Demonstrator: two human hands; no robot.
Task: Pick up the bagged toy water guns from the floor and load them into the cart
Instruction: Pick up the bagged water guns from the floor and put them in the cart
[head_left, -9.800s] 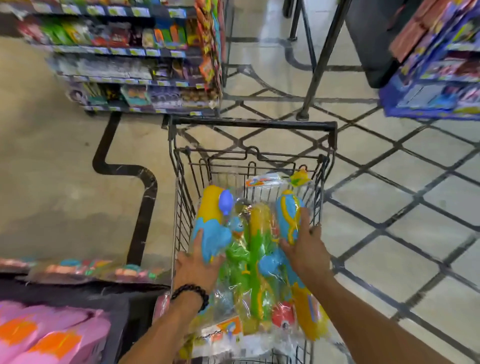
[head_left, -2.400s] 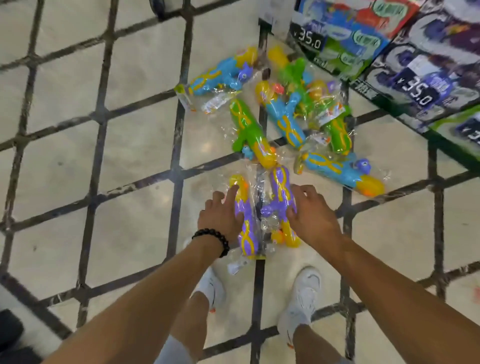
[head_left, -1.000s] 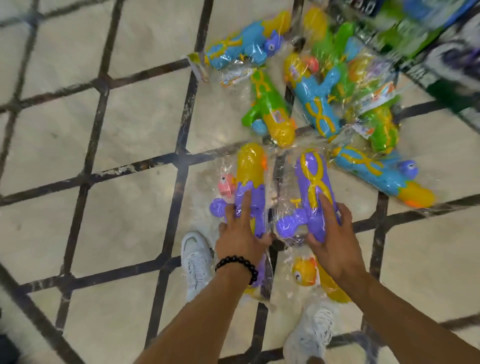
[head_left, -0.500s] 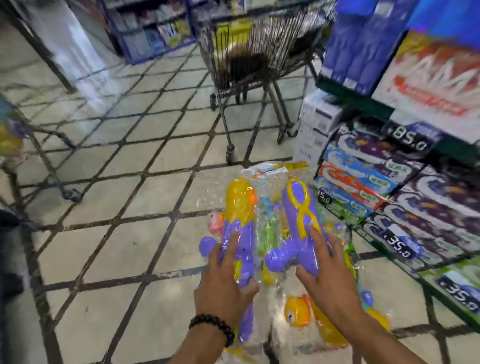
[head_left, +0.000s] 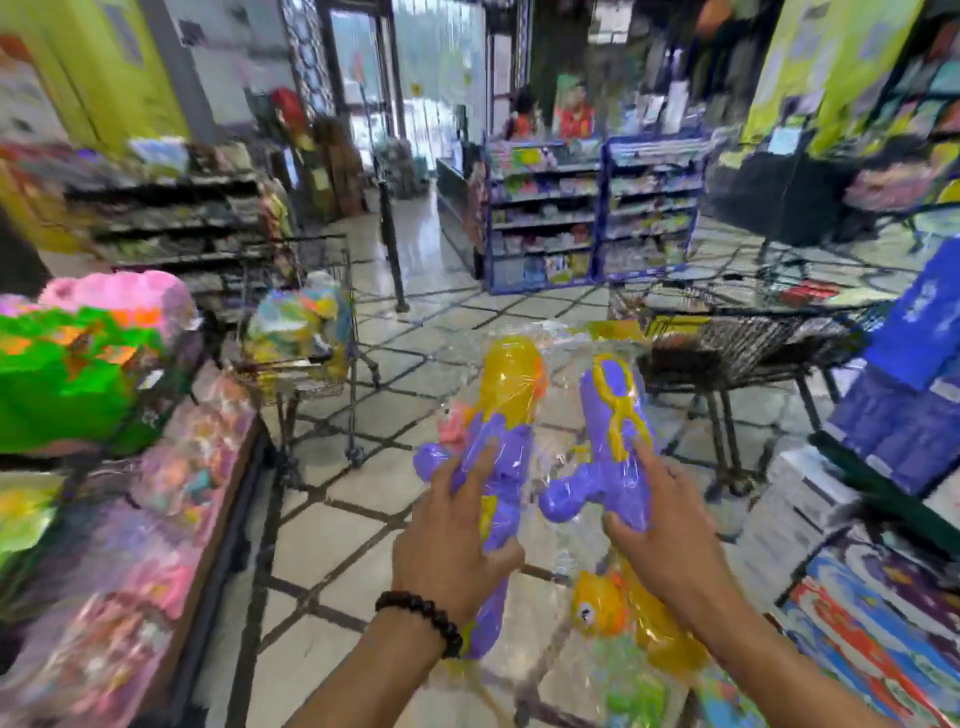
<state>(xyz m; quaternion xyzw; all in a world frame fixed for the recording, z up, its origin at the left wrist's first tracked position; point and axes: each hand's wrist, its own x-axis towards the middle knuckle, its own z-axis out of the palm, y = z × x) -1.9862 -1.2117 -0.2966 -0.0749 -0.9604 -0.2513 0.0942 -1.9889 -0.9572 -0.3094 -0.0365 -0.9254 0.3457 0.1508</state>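
I hold two bagged purple-and-yellow water guns upright in front of me. My left hand (head_left: 452, 540), with a black bead bracelet, grips the left bagged gun (head_left: 506, 405) around its purple body. My right hand (head_left: 670, 540) grips the right bagged gun (head_left: 613, 415) the same way. More bagged guns (head_left: 623, 623) hang below my right hand. The black wire cart (head_left: 343, 332), holding several bagged guns, stands ahead to the left. The picture is blurred.
A display table (head_left: 218, 499) with pink and green toys runs along the left. A second wire cart (head_left: 737, 343) stands at the right, beside boxed toys (head_left: 883, 623) on low shelving. Blue shelf units (head_left: 592, 218) stand further back across the tiled floor (head_left: 332, 530).
I have lifted the two purple guns off the floor and turned left; the view swung from the floor pile up to the shop, bringing the loaded cart into sight.
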